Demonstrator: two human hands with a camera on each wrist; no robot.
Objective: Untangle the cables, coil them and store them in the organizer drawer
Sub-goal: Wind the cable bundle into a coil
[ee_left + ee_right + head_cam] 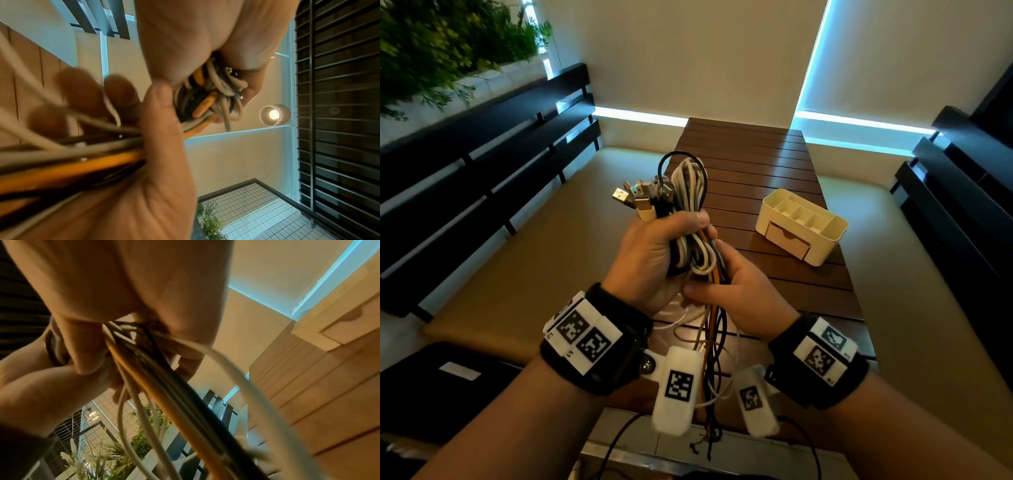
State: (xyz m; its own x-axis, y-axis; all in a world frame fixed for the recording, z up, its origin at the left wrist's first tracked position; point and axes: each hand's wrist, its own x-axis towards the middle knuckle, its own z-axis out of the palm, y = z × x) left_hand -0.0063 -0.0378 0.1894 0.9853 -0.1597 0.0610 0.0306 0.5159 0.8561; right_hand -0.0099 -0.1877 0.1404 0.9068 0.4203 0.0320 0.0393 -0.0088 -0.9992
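Observation:
A tangled bundle of cables (690,219), white, grey, black and orange, is held up above the near end of the table. My left hand (654,253) grips its looped middle, and several USB plugs (635,197) stick out above the fist. Just below, my right hand (722,284) holds the loose strands, which hang down past my wrists. In the left wrist view the cable loops (211,97) fill my left palm. In the right wrist view the strands (164,386) run down out of my right hand. The cream organizer (825,236) stands on the table to the right, with its drawer (787,240) facing me.
The slatted wooden table (756,161) stretches away from me between two cushioned benches (517,274) with dark slatted backs. A black flat object (431,377) lies at the lower left. Plants (431,44) stand behind the left bench.

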